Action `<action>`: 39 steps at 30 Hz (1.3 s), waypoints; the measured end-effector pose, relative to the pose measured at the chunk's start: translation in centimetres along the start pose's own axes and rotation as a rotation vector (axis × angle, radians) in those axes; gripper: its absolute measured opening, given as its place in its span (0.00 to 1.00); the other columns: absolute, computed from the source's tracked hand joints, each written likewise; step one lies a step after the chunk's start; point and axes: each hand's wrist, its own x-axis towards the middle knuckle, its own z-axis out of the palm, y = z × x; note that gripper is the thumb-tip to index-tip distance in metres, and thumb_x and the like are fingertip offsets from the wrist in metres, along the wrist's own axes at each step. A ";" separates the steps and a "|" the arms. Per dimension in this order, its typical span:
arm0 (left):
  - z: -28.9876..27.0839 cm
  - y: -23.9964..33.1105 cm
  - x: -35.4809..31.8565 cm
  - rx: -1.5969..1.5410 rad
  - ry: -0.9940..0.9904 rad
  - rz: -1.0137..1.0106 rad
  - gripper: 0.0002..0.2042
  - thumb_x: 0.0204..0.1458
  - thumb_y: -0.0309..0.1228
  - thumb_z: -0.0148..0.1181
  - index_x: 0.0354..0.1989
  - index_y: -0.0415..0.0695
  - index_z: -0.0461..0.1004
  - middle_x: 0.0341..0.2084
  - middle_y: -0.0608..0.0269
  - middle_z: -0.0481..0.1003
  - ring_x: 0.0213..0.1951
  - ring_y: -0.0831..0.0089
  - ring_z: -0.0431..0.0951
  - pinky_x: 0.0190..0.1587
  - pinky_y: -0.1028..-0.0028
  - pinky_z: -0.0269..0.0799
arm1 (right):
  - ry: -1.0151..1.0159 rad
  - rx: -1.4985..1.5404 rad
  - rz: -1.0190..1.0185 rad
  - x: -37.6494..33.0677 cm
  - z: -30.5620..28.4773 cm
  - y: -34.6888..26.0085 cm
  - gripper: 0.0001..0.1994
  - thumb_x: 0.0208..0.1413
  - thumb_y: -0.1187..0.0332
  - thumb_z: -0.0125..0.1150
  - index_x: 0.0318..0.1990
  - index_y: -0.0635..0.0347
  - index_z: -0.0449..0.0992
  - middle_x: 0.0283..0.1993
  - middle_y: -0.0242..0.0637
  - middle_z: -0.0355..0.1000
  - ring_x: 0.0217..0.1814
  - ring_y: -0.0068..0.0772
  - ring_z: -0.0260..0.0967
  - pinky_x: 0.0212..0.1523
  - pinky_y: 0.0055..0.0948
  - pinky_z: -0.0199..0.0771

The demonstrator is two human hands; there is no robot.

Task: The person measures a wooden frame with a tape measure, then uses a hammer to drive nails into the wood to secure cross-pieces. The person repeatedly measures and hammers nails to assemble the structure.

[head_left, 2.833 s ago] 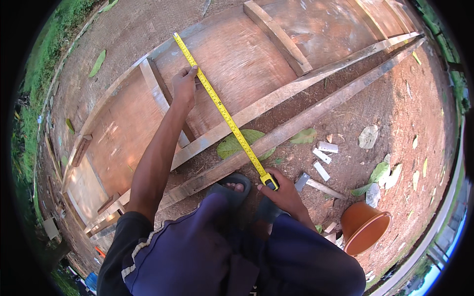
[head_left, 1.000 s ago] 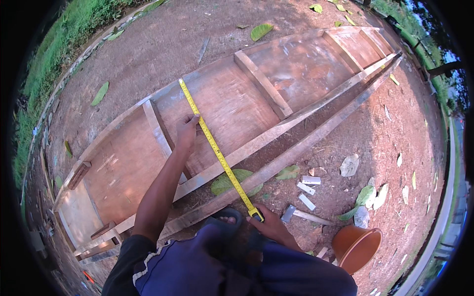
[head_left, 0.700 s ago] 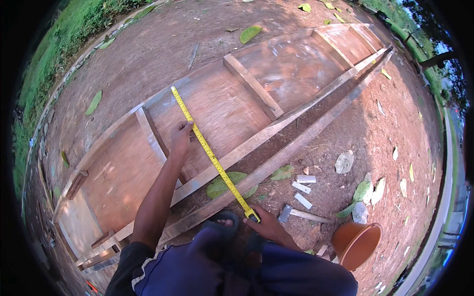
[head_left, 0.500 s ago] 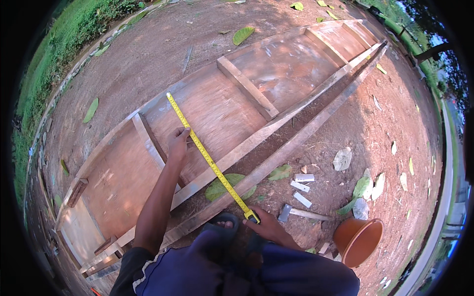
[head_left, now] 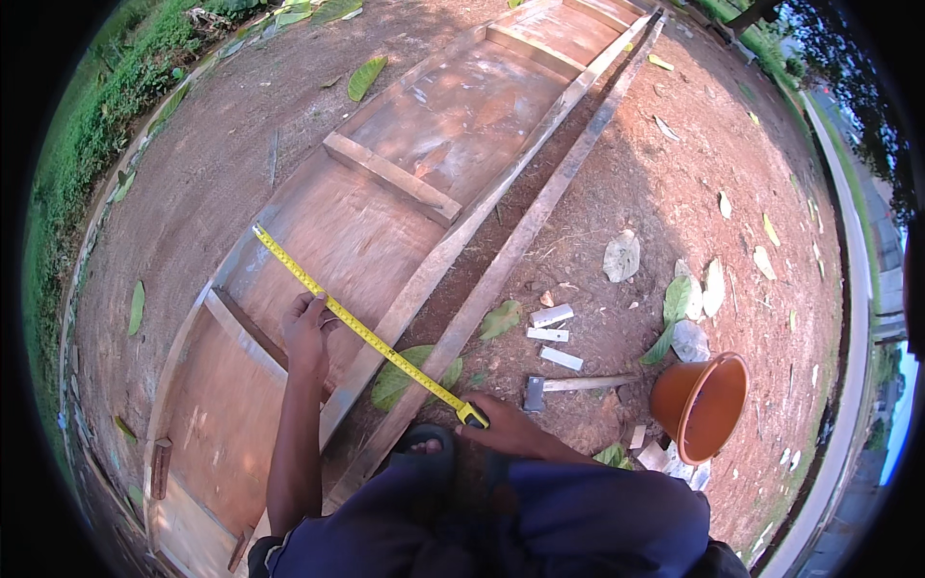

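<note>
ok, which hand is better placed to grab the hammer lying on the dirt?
Right. The right hand holds the yellow tape measure at its near end, close beside the wooden-handled hammer. The left hand presses the tape on the wooden boat hull, farther off.

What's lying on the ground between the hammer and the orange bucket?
Bare dirt, mostly. In the head view the hammer handle points toward the orange bucket, with only reddish soil between them.
</note>
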 end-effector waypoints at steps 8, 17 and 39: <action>2.0 1.9 -2.5 -0.114 -0.096 0.001 0.07 0.68 0.32 0.56 0.41 0.41 0.75 0.30 0.62 0.79 0.29 0.74 0.80 0.34 0.72 0.80 | 0.014 0.184 0.091 -1.1 -0.7 -1.5 0.26 0.55 0.57 0.72 0.58 0.59 0.74 0.43 0.45 0.78 0.46 0.39 0.77 0.50 0.37 0.76; 5.8 -2.7 -11.0 0.194 -0.348 -0.121 0.15 0.70 0.38 0.54 0.47 0.36 0.77 0.36 0.61 0.80 0.38 0.75 0.80 0.42 0.71 0.78 | 0.086 0.258 0.017 -1.2 -0.9 -2.8 0.26 0.55 0.59 0.73 0.59 0.59 0.74 0.46 0.43 0.78 0.47 0.36 0.78 0.51 0.35 0.76; 7.1 -4.2 -16.6 0.416 -0.346 -0.367 0.16 0.69 0.39 0.56 0.45 0.37 0.82 0.26 0.70 0.76 0.30 0.84 0.71 0.32 0.79 0.67 | 0.138 0.299 -0.121 -0.9 -0.4 -2.3 0.23 0.56 0.64 0.72 0.58 0.59 0.75 0.50 0.46 0.78 0.52 0.37 0.78 0.55 0.35 0.76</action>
